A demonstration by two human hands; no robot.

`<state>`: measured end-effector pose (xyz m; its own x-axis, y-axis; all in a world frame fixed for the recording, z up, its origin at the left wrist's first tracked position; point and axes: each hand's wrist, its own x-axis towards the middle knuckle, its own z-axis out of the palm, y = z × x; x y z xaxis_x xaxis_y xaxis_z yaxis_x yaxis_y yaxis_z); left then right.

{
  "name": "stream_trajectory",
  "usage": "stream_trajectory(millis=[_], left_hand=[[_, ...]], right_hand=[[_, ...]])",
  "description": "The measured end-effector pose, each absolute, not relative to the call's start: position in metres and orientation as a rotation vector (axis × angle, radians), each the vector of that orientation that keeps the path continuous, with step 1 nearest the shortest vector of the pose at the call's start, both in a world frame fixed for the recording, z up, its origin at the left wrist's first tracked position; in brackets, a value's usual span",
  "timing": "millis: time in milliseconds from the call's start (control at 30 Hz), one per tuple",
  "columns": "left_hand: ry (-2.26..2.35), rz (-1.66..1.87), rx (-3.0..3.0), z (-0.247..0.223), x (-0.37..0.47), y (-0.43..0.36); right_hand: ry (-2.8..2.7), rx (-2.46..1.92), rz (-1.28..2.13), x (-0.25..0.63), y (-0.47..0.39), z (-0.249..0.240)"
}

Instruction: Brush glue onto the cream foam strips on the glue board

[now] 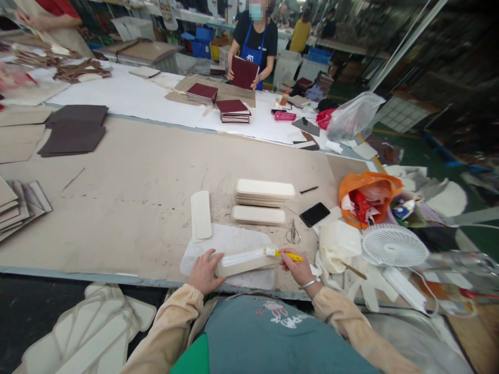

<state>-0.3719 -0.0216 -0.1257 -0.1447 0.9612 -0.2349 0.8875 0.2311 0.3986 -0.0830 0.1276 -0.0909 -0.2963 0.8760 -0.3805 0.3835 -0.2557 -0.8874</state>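
My left hand (206, 271) grips the left end of a long beige strip (244, 266) with rounded corners, thumb and fingers on its edges. In my right hand (298, 267) is a brush with a yellow handle (289, 255); its pale bristles touch the strip's right end. A wet-looking white band (245, 256) runs along the strip's upper side. Under the strip lies a whitish sheet (189, 255). Just beyond it are a pale rounded piece (200, 214) on the left and two stacks of similar strips, a taller one (265, 192) and a lower one (259, 214).
Scissors (293, 232), a black phone (314, 214) and a dark pen-like stick (309, 190) lie to the right. Beyond are a white tub (340, 240), an orange bag (370, 182) and a fan (394, 245). Loose strips (93, 332) lie low on the left. Across the table, a person (253, 47) holds a maroon panel.
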Motion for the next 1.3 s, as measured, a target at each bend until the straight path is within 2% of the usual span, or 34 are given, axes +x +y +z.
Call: stream_trajectory(millis=[267,500,667,933,1300], left_hand=[[2.066,0.218,1.702,-0.124,-0.371,-0.021],[2.069,0.252,1.692,-0.123,-0.370,-0.022],[2.072,0.263,1.682,-0.122,-0.369,-0.023],[2.064,0.299,1.689,-0.124,-0.371,-0.024],[2.064,0.253,1.715,-0.126,-0.371,-0.024]], right_hand=[[-1.569,-1.562,1.474,-0.070,0.129,-0.083],[-1.607,-1.200,1.970,-0.135,0.100,-0.075],[-1.684,-1.079,2.127,-0.175,0.086,-0.089],[-1.826,-1.108,2.056,-0.174,0.082,-0.106],[-1.824,-1.226,1.829,-0.126,0.094,-0.102]])
